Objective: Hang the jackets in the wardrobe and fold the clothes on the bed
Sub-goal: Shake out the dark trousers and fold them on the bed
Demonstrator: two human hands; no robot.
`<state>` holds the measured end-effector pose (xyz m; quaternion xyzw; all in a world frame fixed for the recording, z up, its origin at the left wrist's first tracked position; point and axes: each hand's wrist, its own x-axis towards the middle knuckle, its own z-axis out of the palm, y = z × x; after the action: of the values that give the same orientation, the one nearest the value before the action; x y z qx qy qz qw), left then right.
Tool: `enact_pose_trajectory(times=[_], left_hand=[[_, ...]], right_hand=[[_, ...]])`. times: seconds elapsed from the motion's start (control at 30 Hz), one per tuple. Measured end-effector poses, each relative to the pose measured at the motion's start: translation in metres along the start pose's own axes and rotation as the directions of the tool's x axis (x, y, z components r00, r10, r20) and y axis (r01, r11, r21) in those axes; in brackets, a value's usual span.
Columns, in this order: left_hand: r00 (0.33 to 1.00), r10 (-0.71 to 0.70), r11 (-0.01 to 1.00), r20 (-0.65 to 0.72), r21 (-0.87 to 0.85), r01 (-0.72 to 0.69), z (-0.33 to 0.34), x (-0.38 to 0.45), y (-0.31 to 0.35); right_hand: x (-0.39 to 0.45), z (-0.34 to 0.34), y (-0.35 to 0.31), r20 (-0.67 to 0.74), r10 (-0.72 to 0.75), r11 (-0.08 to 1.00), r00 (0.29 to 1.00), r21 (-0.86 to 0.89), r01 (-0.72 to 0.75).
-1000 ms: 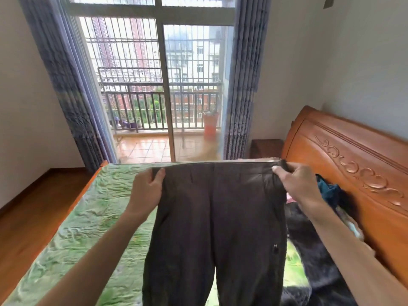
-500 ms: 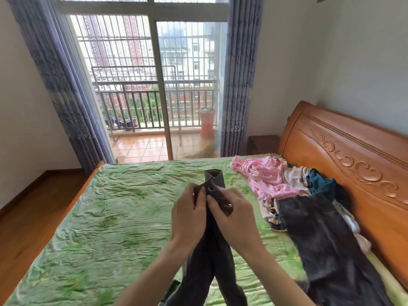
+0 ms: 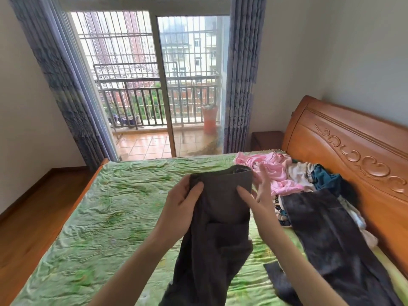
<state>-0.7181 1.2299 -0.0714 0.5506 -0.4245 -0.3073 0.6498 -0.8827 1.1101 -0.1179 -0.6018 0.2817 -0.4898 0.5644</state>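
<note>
Grey trousers held up over a green bed

The left hand grips the grey trousers at the waistband's left edge, thumb curled over the front, and the legs hang down below it toward the green bedspread. The right hand is at the waistband's right edge with fingers spread and nearly straight, the thumb touching the cloth. Just right of that hand lie dark jeans, then a heap of pink, white and teal clothes against the wooden headboard. Beyond both hands stands the balcony door.
</note>
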Motion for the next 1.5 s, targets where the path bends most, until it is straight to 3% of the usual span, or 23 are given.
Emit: enact_pose_trajectory(times=[0.07, 0.13, 0.27, 0.4, 0.53, 0.63, 0.77, 0.9, 1.03, 1.23, 1.4, 1.5], left_hand=[[0.999, 0.011, 1.0, 0.031, 0.011, -0.011, -0.005, 0.003, 0.003], [0.999, 0.012, 1.0, 0.038, 0.014, -0.012, -0.01, 0.008, 0.008], [0.998, 0.052, 0.997, 0.02, 0.064, -0.053, -0.031, 0.025, 0.018], [0.994, 0.096, 0.984, 0.054, 0.148, -0.103, -0.048, 0.048, 0.032], [0.984, 0.149, 0.946, 0.102, 0.276, -0.172, -0.063, 0.071, 0.054], [0.967, 0.152, 0.869, 0.207, 0.438, -0.23, -0.081, 0.099, 0.075], [0.952, 0.029, 0.797, 0.306, 0.567, -0.206, -0.108, 0.15, 0.112], [0.958, -0.01, 0.721, 0.287, 0.666, -0.192, -0.127, 0.206, 0.138], [0.963, 0.08, 0.558, 0.256, 0.79, -0.256, -0.14, 0.269, 0.154], [0.928, 0.34, 0.328, 0.151, 0.906, -0.267, -0.137, 0.357, 0.177], [0.898, 0.419, 0.243, 0.131, 0.937, -0.25, -0.135, 0.404, 0.19], [0.877, 0.466, 0.257, 0.113, 0.932, -0.256, -0.137, 0.416, 0.187]], right_hand=[[0.011, -0.008, -0.006, 0.164, 0.166, 0.975, 0.972, 0.119, -0.186], [0.018, -0.014, -0.016, 0.25, 0.227, 0.961, 0.941, 0.101, -0.259], [0.034, -0.021, -0.043, 0.249, 0.148, 0.986, 0.957, 0.038, -0.162], [0.058, -0.019, -0.077, 0.309, 0.057, 0.97, 0.949, -0.244, 0.021], [0.081, -0.015, -0.12, 0.468, 0.163, 0.931, 0.869, -0.365, 0.022], [0.111, -0.005, -0.149, 0.506, 0.184, 0.846, 0.843, -0.517, 0.126], [0.159, 0.023, -0.17, 0.512, 0.103, 0.769, 0.853, -0.584, 0.258], [0.219, 0.051, -0.177, 0.548, 0.013, 0.662, 0.836, -0.631, 0.403], [0.285, 0.08, -0.18, 0.599, -0.096, 0.53, 0.795, -0.645, 0.55], [0.383, 0.115, -0.191, 0.494, -0.278, 0.391, 0.824, -0.725, 0.566], [0.421, 0.134, -0.195, 0.359, -0.516, 0.243, 0.778, -0.809, 0.535], [0.424, 0.131, -0.191, 0.366, -0.595, 0.126, 0.716, -0.837, 0.533]])
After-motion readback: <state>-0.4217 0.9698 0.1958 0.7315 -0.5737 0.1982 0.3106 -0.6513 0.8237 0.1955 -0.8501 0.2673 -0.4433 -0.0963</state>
